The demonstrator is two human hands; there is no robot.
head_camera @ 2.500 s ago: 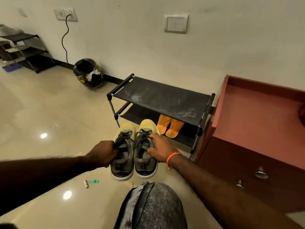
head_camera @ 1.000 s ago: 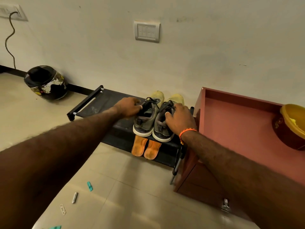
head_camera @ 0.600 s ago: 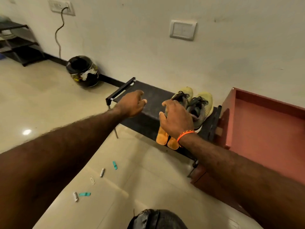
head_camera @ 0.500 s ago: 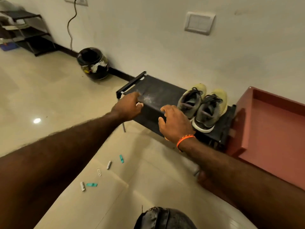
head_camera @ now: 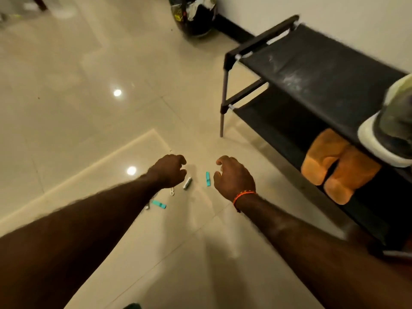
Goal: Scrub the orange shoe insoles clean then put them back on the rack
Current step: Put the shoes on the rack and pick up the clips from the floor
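Observation:
Two orange insoles [head_camera: 334, 166] lie side by side on the lower shelf of a black two-tier shoe rack [head_camera: 312, 70] at the right. A grey and yellow shoe [head_camera: 392, 134] stands on the rack's top shelf at the right edge, cut off by the frame. My left hand [head_camera: 169, 170] and my right hand [head_camera: 233, 177] hover over the tiled floor to the left of the rack, both empty with fingers loosely curled. An orange band circles my right wrist.
Small teal and white clips [head_camera: 207, 179] lie scattered on the floor under my hands. A black helmet [head_camera: 194, 14] sits by the wall at the top. Glossy beige tiles stretch to the left.
Both hands have left the shoes and the rack's top shelf and dropped over the floor. My view has swung down and left, so the rack is now at the right.

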